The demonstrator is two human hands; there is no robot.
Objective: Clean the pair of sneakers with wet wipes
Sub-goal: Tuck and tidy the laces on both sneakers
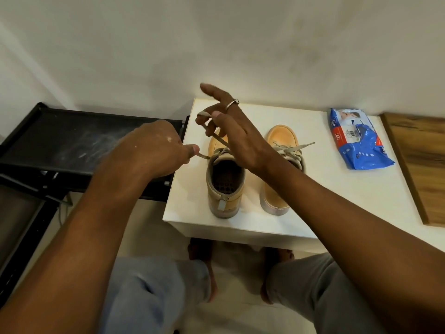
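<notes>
Closest in, the left sneaker [226, 189] and the right sneaker [274, 196] stand side by side with their heels toward the front edge of the white counter [325, 201], close to its front-left corner.

That placement is the main risk. The left sneaker is light, and its lace [218, 138] is stretched toward the counter's left edge, so a firm sideways tug could tip or slide it off that side. With both hands on the lace, nothing steadies the shoe itself.

Just above the shoe's opening, the left hand [154, 150] is curled, with thumb and fingers pinching one lace end beyond the left edge. The right hand [238, 138] is higher and farther back, nipping a loop of the same lace between thumb and a bent finger, while its other fingers, one of them ringed, spread loosely. The hands are apart, with the lace running between them. It seems the lace is being loosened, though the knot is hidden.

Farther back, toward the far right of the counter, lies the blue wet wipes pack [358, 141], well apart from both hands.
</notes>
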